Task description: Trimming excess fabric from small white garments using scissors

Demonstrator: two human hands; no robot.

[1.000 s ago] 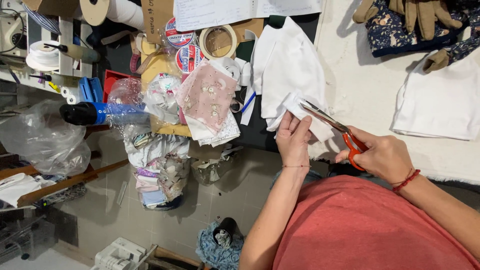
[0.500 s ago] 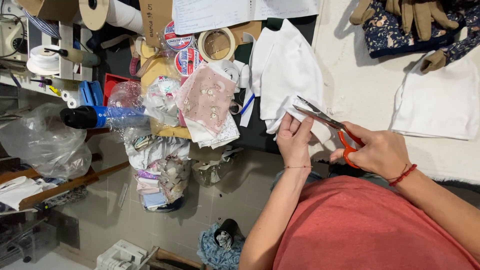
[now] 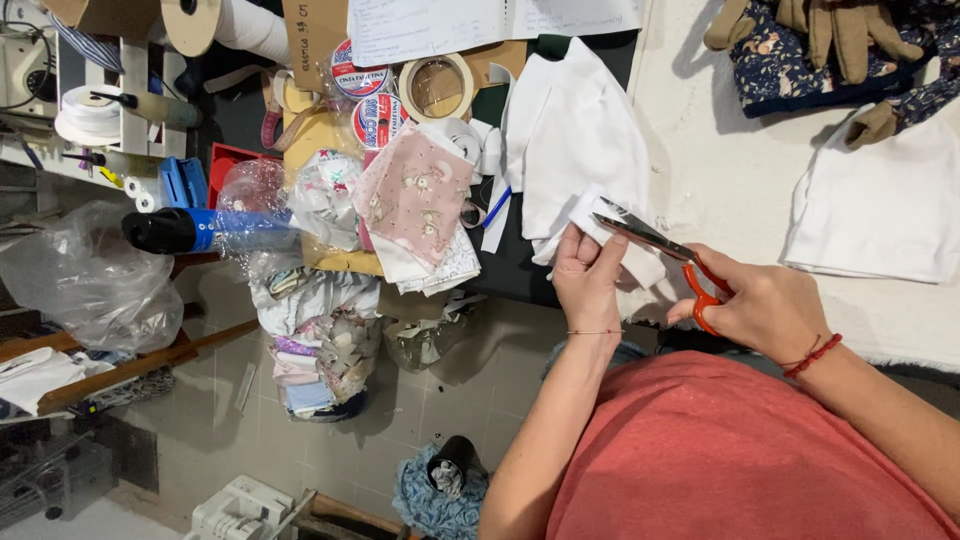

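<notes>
2 hands (image 3: 588,275) work: scissors (image 3: 655,243) (orange-handled) meet white cloth (image 3: 575,150).

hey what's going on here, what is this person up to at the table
A person in a red shirt is cutting white fabric. The left hand pinches a small piece of white cloth, while the right hand works orange-handled scissors, blades open at the cloth's edge. More white fabric lies just beyond on the work table, with a folded white piece to the side. Rolls of tape, pink patterned cloth and scraps crowd the far end.
</notes>
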